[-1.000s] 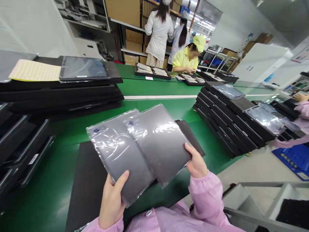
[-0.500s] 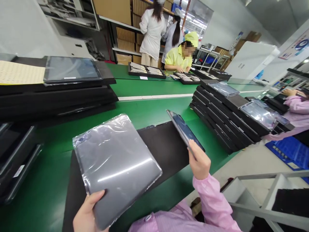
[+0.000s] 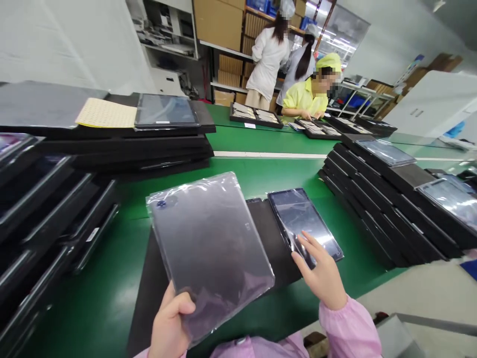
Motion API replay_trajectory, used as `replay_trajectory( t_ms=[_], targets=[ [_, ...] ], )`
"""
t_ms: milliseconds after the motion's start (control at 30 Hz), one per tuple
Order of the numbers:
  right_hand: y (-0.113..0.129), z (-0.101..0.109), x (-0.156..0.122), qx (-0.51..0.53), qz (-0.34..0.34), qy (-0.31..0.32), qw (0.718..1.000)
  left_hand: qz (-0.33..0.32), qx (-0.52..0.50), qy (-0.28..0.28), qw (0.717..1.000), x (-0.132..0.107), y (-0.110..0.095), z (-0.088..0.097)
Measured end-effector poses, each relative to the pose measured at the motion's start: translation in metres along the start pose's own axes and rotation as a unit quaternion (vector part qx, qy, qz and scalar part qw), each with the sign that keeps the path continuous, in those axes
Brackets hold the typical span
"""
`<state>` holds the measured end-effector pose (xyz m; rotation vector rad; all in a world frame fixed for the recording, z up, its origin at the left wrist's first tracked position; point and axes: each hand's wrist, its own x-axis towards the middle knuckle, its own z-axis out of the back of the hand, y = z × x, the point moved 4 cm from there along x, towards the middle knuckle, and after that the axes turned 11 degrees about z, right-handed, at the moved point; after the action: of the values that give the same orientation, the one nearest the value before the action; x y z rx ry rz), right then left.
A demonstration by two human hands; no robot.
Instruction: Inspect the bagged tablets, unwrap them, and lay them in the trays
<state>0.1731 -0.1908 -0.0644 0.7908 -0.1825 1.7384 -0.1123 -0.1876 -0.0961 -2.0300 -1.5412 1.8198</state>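
Note:
My left hand [image 3: 169, 323] grips the near corner of a grey tablet in a clear plastic bag [image 3: 208, 248], back side up, held above a black mat [image 3: 261, 226] on the green table. A second bagged tablet [image 3: 303, 223] lies screen up on the right part of the mat. My right hand [image 3: 322, 273] rests on its near end with fingers stretched flat over the screen.
Stacks of black trays with tablets stand at the left [image 3: 48, 209], back left [image 3: 122, 144] and right [image 3: 387, 199]. A yellow sheet [image 3: 106, 113] lies on the back-left stack. A person in yellow [image 3: 309, 94] sits across the table; two people in white [image 3: 268, 59] stand at shelves.
My right hand has laid the second tablet down screen up on the mat, where before it held it tilted on edge. The left hand keeps its tablet raised.

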Motion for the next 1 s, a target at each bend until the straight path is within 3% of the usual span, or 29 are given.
replay_trajectory(
  t_ms=[133, 233, 333, 533, 700, 800, 1000],
  targets=[
    [0.032, -0.01, 0.032, 0.108, 0.007, -0.086, 0.99, 0.02, -0.008, 0.013, 1.0, -0.003, 0.001, -0.002],
    [0.055, -0.023, 0.051, 0.175, 0.009, -0.106, 0.979, 0.037, 0.007, 0.042, 0.998, -0.002, 0.003, -0.002],
    [0.062, -0.035, 0.061, 0.195, -0.01, -0.126, 0.973, 0.05, 0.01, 0.064, 0.997, 0.0, 0.007, 0.0],
    [0.054, -0.049, 0.064, 0.177, -0.053, -0.126, 0.975, 0.06, -0.017, 0.086, 0.994, 0.007, 0.015, 0.004],
    [0.069, -0.043, 0.061, 0.141, -0.012, -0.168, 0.976, 0.074, -0.013, 0.11, 0.991, 0.008, 0.015, 0.006],
    [0.079, -0.041, 0.06, 0.132, -0.001, -0.173, 0.976, 0.089, -0.016, 0.097, 0.991, 0.007, 0.017, 0.008],
    [0.101, -0.05, 0.054, 0.196, 0.037, -0.115, 0.973, 0.096, -0.068, 0.061, 0.991, 0.008, 0.024, 0.011]
  ],
)
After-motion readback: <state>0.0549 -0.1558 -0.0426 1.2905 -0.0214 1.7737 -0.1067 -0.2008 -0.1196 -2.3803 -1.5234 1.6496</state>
